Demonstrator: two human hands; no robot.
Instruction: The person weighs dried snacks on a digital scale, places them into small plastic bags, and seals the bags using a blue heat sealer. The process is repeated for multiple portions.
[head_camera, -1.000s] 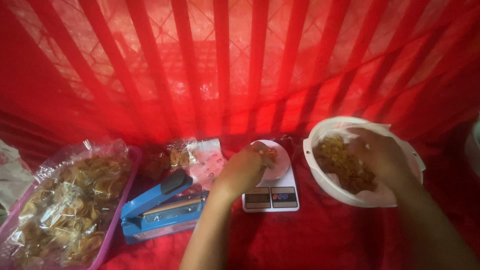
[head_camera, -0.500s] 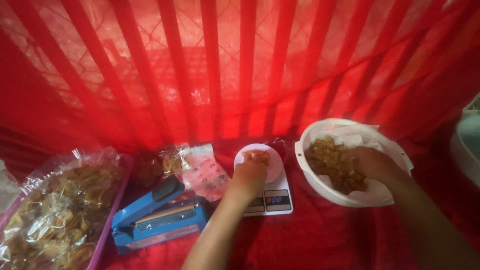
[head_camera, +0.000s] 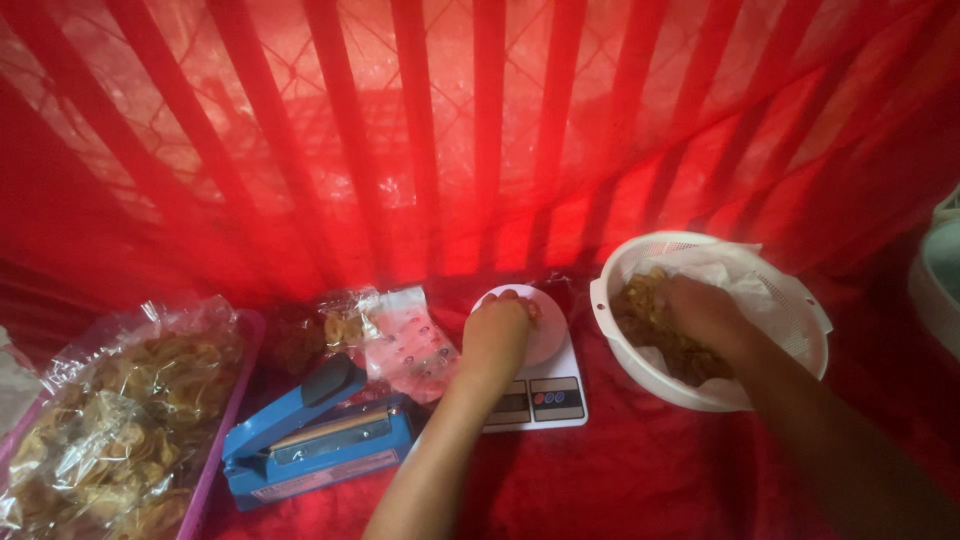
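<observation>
My left hand (head_camera: 495, 335) rests curled on the round white pan of a small kitchen scale (head_camera: 545, 395); what it holds there is hidden by the fingers. My right hand (head_camera: 700, 312) is down inside a white perforated bowl (head_camera: 800, 300) lined with paper, its fingers closed among brown fried chips (head_camera: 640, 305). The bowl stands just right of the scale on a red cloth.
A blue heat sealer (head_camera: 315, 435) lies left of the scale, and small clear packets of chips (head_camera: 400, 335) lie behind it. A pink tray (head_camera: 225, 440) at far left holds several bagged chips. Red fabric hangs behind. A pale container (head_camera: 940, 290) sits at the right edge.
The view has shifted slightly. My left hand stays on the scale pan, and my right hand has sunk deeper into the bowl among the chips.
</observation>
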